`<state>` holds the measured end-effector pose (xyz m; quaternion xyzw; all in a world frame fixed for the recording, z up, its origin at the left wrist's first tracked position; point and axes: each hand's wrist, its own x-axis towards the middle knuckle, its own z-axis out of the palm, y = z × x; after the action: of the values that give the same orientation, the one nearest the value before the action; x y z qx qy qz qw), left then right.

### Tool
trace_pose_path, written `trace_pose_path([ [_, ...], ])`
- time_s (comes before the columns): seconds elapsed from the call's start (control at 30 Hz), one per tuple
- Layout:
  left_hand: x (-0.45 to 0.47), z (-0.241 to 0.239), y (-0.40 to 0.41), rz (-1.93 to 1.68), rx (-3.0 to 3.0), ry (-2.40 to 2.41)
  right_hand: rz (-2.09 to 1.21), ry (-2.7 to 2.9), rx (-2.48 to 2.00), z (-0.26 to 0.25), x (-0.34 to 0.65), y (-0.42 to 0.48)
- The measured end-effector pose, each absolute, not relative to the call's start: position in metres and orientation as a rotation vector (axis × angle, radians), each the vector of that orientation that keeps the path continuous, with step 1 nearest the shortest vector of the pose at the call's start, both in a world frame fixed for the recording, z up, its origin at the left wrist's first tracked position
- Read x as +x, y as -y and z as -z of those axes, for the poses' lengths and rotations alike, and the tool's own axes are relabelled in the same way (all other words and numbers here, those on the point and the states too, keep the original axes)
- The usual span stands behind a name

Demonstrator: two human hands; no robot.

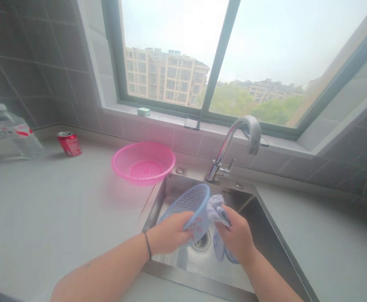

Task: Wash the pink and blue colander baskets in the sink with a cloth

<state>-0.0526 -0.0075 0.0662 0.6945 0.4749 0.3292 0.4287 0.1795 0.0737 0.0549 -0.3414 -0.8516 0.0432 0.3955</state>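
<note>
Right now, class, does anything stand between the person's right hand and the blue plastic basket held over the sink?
Yes: a crumpled pale cloth bunched in the right hand lies between that hand and the blue plastic basket, up against its rim. Nothing separates the left hand, which grips the basket directly.

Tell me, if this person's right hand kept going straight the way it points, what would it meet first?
The right hand would meet the pale blue cloth first, since it already pinches it. Just beyond lies the blue plastic basket, though depth is hard to judge here.
</note>
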Motion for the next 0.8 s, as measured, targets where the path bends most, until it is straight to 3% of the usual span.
trace_pose_path([
  [0.27, -0.049, -0.062, 0.004, -0.99, 1.651, -1.071, -0.051, 2.34, -0.517, -0.063, 0.169, -0.058],
  [0.47, -0.052, -0.062, 0.005, -0.915, 1.665, -1.021, -0.035, 2.152, -0.756, -0.062, 0.175, -0.067],
  [0.67, -0.053, -0.057, 0.002, -0.976, 1.705, -1.042, -0.038, 2.303, -0.572, -0.062, 0.168, -0.057],
  [0.8, -0.052, -0.062, 0.007, -0.925, 1.687, -1.021, -0.028, 2.15, -0.788, -0.063, 0.174, -0.063],
])
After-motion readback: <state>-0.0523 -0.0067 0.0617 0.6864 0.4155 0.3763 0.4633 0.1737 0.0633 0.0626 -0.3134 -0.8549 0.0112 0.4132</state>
